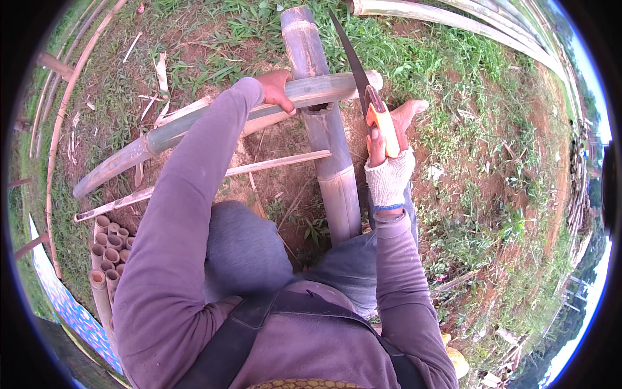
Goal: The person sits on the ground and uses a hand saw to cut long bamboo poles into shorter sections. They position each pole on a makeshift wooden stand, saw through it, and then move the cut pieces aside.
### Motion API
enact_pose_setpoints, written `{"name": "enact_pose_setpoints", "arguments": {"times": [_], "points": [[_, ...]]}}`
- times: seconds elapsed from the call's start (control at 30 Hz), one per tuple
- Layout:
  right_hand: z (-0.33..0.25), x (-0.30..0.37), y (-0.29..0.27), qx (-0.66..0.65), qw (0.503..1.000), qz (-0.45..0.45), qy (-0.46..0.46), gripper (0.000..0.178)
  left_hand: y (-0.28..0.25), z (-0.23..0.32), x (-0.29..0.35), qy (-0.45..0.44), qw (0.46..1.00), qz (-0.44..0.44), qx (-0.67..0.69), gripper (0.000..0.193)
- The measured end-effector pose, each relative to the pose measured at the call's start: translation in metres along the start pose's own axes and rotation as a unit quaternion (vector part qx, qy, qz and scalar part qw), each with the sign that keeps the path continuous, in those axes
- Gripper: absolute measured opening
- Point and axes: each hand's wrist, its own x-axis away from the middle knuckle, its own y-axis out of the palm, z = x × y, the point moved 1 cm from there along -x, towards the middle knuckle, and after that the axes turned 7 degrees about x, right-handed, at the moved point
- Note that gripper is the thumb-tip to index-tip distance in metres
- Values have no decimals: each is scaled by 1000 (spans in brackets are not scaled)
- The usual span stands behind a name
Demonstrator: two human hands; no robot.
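Orange-handled saw (362, 83) clamped in my right fingers (376, 146), left fingers (282, 101) gripping the bamboo pole (324, 90), I have the blade near its end, which is not yet severed

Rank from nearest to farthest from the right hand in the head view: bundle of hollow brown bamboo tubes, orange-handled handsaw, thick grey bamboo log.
From the right hand:
1. Orange-handled handsaw: gripped in it.
2. Thick grey bamboo log: left of it.
3. Bundle of hollow brown bamboo tubes: far lower left.

No readable text, labels, brands, numbers or signs anywhere.
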Motion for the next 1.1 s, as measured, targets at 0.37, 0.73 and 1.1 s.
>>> {"name": "enact_pose_setpoints", "arguments": {"times": [0.37, 0.73, 1.1], "points": [[-36, 72, -52, 20, 1000, 9, 22, 38, 12, 62, 28, -79, 972, 81, -207, 72], [-15, 41, -30, 31, 1000, 5, 1, 41, 21, 66, 24, -80, 977, 72, -186, 73], [-2, 135, -97, 58, 994, -49, 82, 50, 21, 62, 26, -106, 970, 68, -209, 73]]}}
